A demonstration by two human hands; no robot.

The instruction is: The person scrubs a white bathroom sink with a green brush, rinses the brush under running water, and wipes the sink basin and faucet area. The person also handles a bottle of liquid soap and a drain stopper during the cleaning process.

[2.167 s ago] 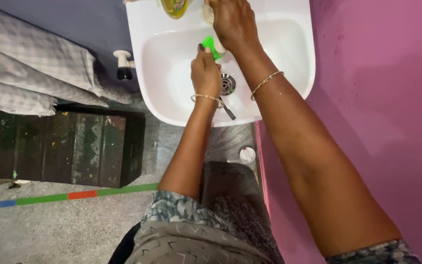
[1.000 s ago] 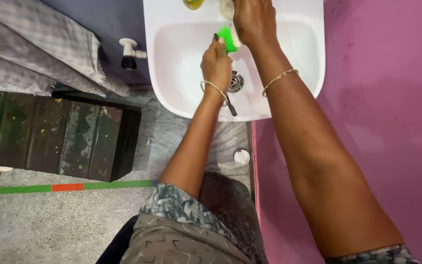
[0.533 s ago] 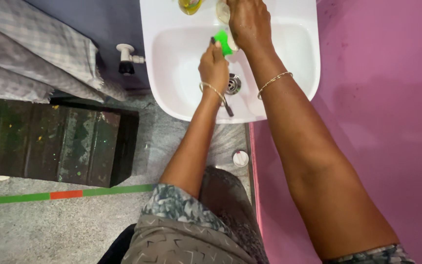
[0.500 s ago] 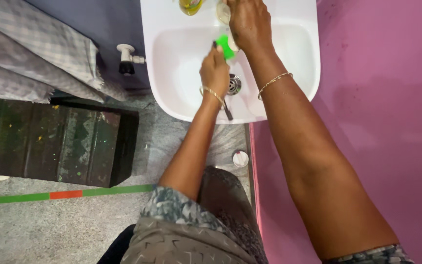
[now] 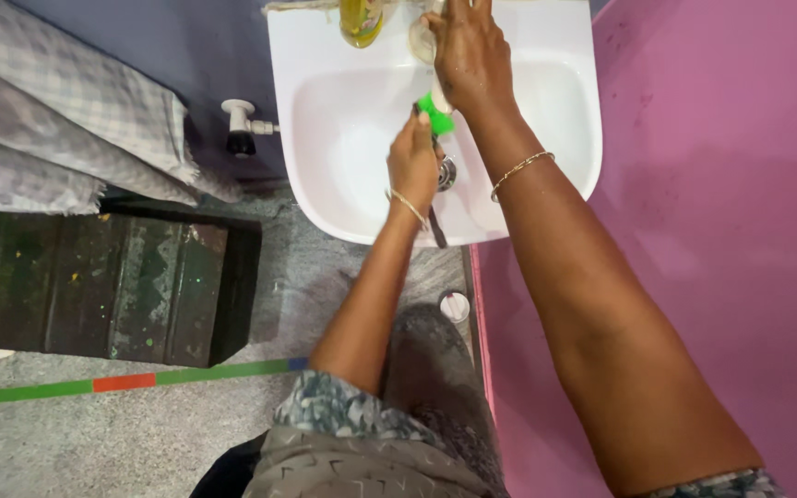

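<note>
Over the white sink (image 5: 565,111), the left hand (image 5: 414,157) is clenched around one green brush (image 5: 435,115), bristles angled up against a pale object, likely for scrubbing. The right hand (image 5: 469,53) grasps that object at the far rim, steadying it. One yellow bottle (image 5: 360,20) stands just left.

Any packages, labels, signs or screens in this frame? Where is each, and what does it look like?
Bottle: on the back rim of the white sink, left of the right hand; clear with yellow-green liquid, its label too blurred to describe.
Round white cap or lid: on the floor under the sink, by the pink wall.
No signs or screens.
</note>
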